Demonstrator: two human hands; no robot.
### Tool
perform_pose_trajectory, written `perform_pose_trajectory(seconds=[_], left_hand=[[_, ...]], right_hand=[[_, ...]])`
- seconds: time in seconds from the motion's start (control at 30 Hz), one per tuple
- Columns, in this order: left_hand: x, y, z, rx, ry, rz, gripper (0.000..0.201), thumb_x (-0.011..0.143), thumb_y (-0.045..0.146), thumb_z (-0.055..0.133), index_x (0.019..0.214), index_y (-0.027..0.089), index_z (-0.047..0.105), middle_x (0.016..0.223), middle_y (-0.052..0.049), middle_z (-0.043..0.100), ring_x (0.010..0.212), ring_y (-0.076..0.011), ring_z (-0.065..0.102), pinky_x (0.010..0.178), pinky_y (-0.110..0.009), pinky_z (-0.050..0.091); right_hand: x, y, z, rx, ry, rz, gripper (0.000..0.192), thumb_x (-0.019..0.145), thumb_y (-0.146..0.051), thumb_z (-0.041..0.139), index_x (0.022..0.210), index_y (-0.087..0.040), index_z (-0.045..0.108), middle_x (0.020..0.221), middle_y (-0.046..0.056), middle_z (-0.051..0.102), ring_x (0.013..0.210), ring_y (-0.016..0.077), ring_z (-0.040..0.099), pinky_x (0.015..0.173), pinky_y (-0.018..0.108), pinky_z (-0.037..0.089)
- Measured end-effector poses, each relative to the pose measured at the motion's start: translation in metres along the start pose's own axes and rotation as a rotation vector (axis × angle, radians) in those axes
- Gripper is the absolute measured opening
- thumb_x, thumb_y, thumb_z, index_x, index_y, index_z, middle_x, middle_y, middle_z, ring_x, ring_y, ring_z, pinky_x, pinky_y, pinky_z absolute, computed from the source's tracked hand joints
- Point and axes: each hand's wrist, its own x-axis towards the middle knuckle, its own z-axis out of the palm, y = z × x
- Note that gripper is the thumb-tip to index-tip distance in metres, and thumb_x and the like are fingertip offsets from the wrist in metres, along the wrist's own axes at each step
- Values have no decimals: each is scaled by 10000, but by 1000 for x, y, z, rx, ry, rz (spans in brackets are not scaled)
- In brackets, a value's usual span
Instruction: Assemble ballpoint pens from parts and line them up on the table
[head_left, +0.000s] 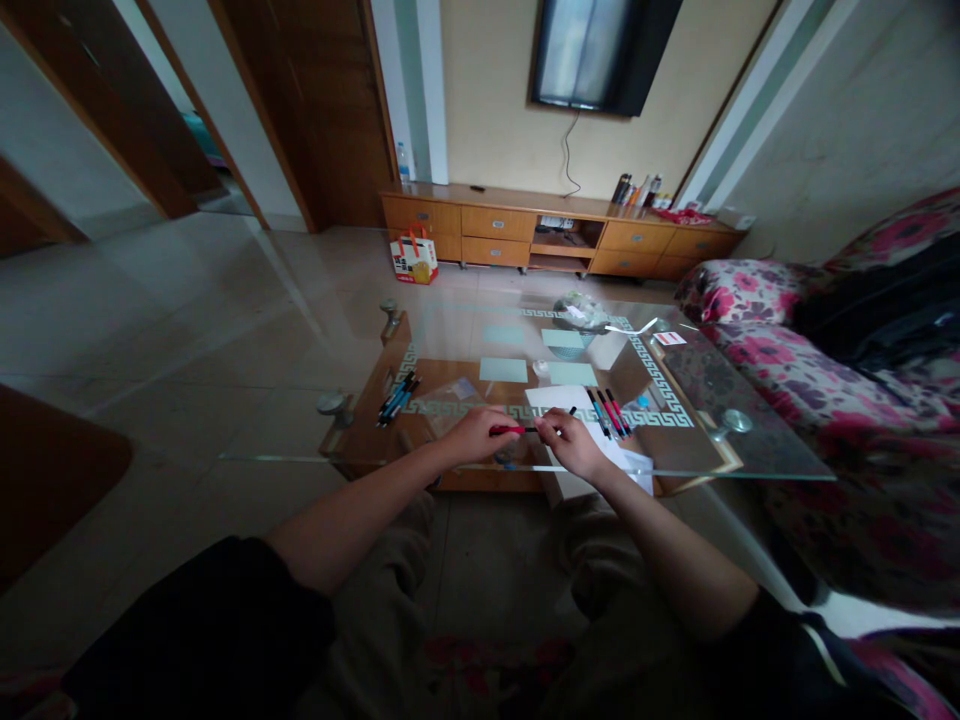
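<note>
Dim room, glare on the glass table (750,455), edges warped

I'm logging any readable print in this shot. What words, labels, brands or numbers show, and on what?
No text can be read.
Gift bag by the cabinet: dark print, too small and blurred.
Red-and-white card on the glass table: marks too small.
Bottles on the cabinet: labels blurred.
Pen held by left hand and right hand: no legible marking.
</note>
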Motion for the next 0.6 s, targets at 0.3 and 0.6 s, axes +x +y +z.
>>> perform_pose_trajectory(seconds=[0.3, 0.6], left_hand=[[1, 2, -1, -7, 6, 20, 248, 950, 330, 555, 920, 170, 742, 815, -36, 633, 748, -144, 566, 699, -255, 396], [1, 3, -3, 25, -1, -4, 259, 953, 340, 548, 915, 174, 743, 769, -23, 602, 718, -138, 549, 669, -250, 372]], right_hand=[[0, -2, 2, -25, 10, -16, 425, 979, -518, 462, 732, -209, 616, 758, 23, 608, 725, 165, 584, 708, 294, 456], [-2, -4, 1, 4, 34, -26, 287, 931, -491, 572, 886, -214, 633, 817, 18, 638, 703, 155, 594, 660, 277, 455]])
